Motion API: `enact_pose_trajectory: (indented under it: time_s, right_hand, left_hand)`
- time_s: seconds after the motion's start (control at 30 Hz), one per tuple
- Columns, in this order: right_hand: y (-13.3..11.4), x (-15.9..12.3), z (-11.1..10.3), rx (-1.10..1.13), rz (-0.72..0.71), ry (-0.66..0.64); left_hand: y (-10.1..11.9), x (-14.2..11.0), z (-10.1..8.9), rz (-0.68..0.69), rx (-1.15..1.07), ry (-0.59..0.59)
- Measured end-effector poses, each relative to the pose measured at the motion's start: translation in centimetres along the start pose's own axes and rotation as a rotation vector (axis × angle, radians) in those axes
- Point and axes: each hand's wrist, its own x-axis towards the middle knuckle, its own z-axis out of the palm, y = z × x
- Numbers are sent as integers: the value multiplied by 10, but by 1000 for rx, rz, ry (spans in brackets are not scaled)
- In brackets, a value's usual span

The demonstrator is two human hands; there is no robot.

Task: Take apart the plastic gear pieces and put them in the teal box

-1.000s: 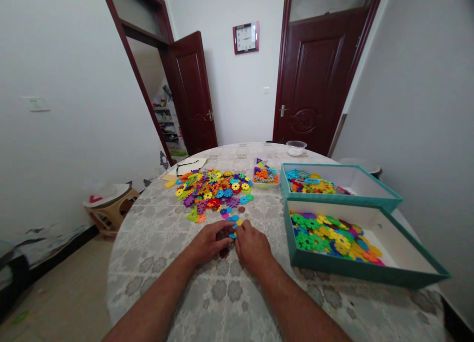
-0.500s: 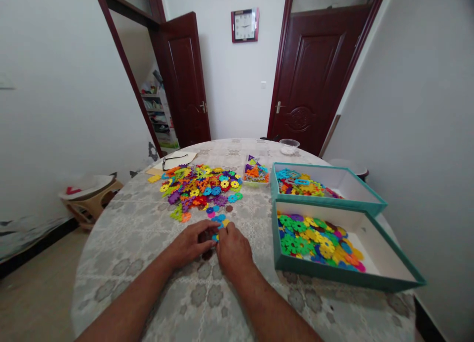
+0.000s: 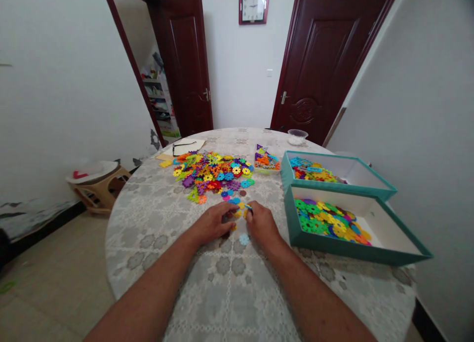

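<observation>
My left hand [image 3: 215, 221] rests low over the table, fingers curled and thumb apart, with yellow interlocking discs [image 3: 237, 214] at its fingertips; the palm side is hidden. My right hand [image 3: 261, 224] is closed, pinching a small blue disc [image 3: 249, 208] edge-on between thumb and forefinger. Between the wrists lies a light blue notched disc [image 3: 244, 239], flat on the cloth. Blue discs [image 3: 234, 201] lie just beyond the fingertips. A brown disc is partly hidden under my left hand.
A heap of colourful plastic pieces [image 3: 213, 171] spreads ahead to the left, near eyeglasses [image 3: 184, 145] on paper. A clear tub [image 3: 267, 169] of pieces stands beyond my right hand. Two green boxes [image 3: 355, 255] with discs and pieces sit at the right. A clear bowl [image 3: 297, 136] is at the back.
My hands have moved slightly apart. The light blue disc now shows flat on the cloth between them, and a blue disc shows in my right fingertips. The camera view has shifted.
</observation>
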Motion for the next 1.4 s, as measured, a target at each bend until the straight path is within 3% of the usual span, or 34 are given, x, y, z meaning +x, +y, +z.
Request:
enact_pose_trajectory:
  time_s: [0.2,0.27,0.37,0.43,0.5,0.63,0.73,0.87,0.93,1.0,1.07,1.13,1.23,1.4]
  right_hand:
    - [-6,-12,-26,128,-57,110]
    - [-11,-17,-47,93,-118,223]
    - [-7,-21,-87,-49,-180,493]
    - [8,-23,-112,-181,-163,654]
    - [32,-25,-131,-306,-84,721]
    - [87,-27,-144,-502,74,588]
    - [95,-26,-141,-553,33,575]
    - [48,-28,-126,-382,-143,678]
    - [15,-32,-108,-242,-237,544]
    - [-10,-39,-82,-167,-309,259]
    - [-25,-43,-54,-217,-288,8]
    - [-30,-44,-31,-297,-200,-150]
    - [-26,-39,-12,-323,-100,-219]
    - [-21,-33,-12,-210,-113,-206]
  left_hand:
    - [1,-6,-15,52,88,-59]
    - [0,-10,-25,38,103,-103]
    - [-1,-17,-36,-16,81,-218]
    - [-1,-20,-38,-38,73,-263]
    - [-1,-20,-35,-38,66,-263]
    - [0,-17,-30,-9,76,-252]
    - [3,-16,-29,-12,107,-247]
    - [10,-16,-29,0,131,-228]
    - [13,-15,-27,-1,143,-232]
    - [14,-14,-25,2,157,-219]
    - [13,-13,-21,12,170,-195]
    - [9,-12,-16,12,174,-174]
    - [3,-8,-9,-8,165,-150]
    - [-1,-3,-3,-13,187,-119]
